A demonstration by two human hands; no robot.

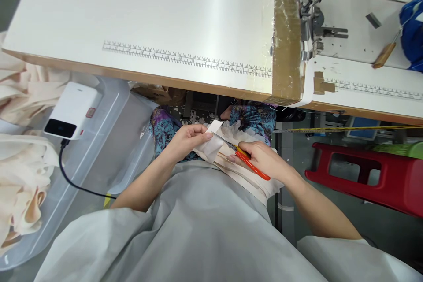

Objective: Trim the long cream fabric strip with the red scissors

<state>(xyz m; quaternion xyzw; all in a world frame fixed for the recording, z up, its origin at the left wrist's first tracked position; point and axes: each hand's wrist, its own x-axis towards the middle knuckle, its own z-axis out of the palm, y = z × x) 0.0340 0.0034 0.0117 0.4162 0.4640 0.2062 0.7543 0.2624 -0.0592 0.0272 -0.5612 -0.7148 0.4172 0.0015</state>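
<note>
Over my lap, my left hand (189, 141) pinches a pale fabric strip (216, 128) between thumb and fingers. Scissors (253, 166) with red-orange handles are in my right hand (259, 155), fingers wrapped round them. Their blades (228, 143) point left and lie at the strip, close to my left fingertips; whether they are cutting into it I cannot tell. More cream fabric (246, 176) lies in layers across my lap, under both hands. Part of the scissors' grip is hidden by my right fingers.
A white table (185, 13) with a printed ruler (185, 56) stands ahead. A sewing machine (317, 22) is at the upper right. To my left, a plastic bin (109, 110) holds fabric and a white power bank (73, 110). A red stool (393, 176) stands at right.
</note>
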